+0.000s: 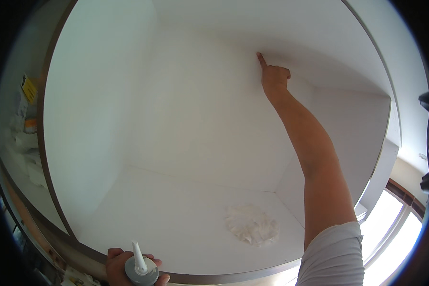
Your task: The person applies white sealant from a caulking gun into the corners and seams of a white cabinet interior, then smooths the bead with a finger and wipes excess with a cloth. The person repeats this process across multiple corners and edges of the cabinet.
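At the bottom, my left hand [117, 265] is wrapped round a grey sealant tube [143, 276], whose white tapered nozzle [138, 257] points up. My right arm reaches high into a white cupboard [200, 109]. The index finger of my right hand [274, 77] is stretched out, its tip at the seam between the back panel and the top panel. The other fingers are curled in, and nothing shows in that hand. A crumpled white sheet, tissue or cloth [251, 224], lies on the cupboard floor, left of my right forearm.
A brown edge strip [43, 124] runs down the cupboard's left side. Beyond it, another compartment holds white bundles [33, 169] and a yellow-and-black package [29, 89]. The cupboard's front edge [214, 278] crosses below, and a bright window [391, 229] stands at the lower right.
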Motion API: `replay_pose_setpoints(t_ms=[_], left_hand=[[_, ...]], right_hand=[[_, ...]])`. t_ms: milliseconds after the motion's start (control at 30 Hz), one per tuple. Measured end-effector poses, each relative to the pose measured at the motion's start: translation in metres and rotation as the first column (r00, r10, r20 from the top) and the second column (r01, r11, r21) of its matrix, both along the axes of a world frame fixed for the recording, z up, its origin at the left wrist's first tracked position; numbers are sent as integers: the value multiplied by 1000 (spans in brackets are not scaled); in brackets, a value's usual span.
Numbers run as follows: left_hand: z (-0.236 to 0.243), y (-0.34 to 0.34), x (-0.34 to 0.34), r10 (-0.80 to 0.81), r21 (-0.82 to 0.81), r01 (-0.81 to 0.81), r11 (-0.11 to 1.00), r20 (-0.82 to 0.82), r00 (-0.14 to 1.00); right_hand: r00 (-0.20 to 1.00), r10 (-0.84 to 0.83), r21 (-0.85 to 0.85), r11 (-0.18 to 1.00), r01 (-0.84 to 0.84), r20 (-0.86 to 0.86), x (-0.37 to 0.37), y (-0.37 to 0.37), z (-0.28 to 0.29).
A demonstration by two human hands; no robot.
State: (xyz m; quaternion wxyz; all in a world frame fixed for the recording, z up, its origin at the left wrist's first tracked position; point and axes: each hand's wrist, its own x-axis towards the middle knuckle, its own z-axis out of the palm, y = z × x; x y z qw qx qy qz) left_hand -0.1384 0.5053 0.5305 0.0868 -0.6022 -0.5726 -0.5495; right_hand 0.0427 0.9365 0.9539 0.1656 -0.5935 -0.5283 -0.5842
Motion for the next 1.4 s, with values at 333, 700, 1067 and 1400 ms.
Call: replay_pose_setpoints(t_ms=[333, 700, 1067, 1400], left_hand=[[1, 3, 1, -72, -16, 76, 997, 187, 980], [5, 4, -4, -38, 6, 37, 999, 176, 984], [-20, 13, 3, 30, 82, -59, 995, 319, 947], [-13, 6, 4, 14, -86, 18, 996, 360, 933]], right_hand=[[852, 521, 23, 852, -523, 56, -85, -52, -29], [924, 381, 36, 924, -380, -28, -167, -38, -14], [973, 229, 52, 972, -229, -5, -78, -11, -10], [958, 206, -28, 976, -216, -199, 17, -37, -18]])
